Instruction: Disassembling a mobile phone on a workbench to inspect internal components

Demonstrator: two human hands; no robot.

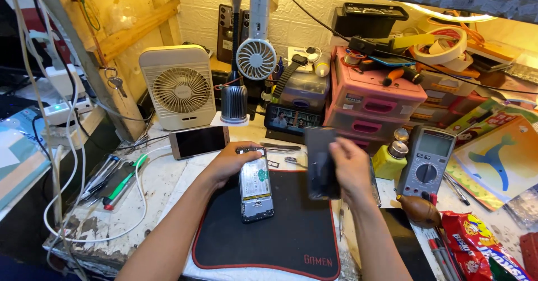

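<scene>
An opened smartphone (pixel 256 188) with its battery and boards exposed lies on a black mat (pixel 280 236) with a red edge. My left hand (pixel 231 160) rests on the phone's upper left corner and holds it down. Lifted just right of the phone, my right hand (pixel 350 166) grips a dark flat back panel (pixel 321 162), held upright and tilted. A metal tweezer (pixel 280 146) and a small brush (pixel 291 160) lie just behind the mat.
A gold phone (pixel 199 141) lies left of my hand, in front of a beige desk fan (pixel 179 87). A grey multimeter (pixel 427 160), yellow bottle (pixel 389 160) and pink drawers (pixel 372 104) stand right. Pens (pixel 120 183) and white cables lie left; snack packets (pixel 482 247) lie at lower right.
</scene>
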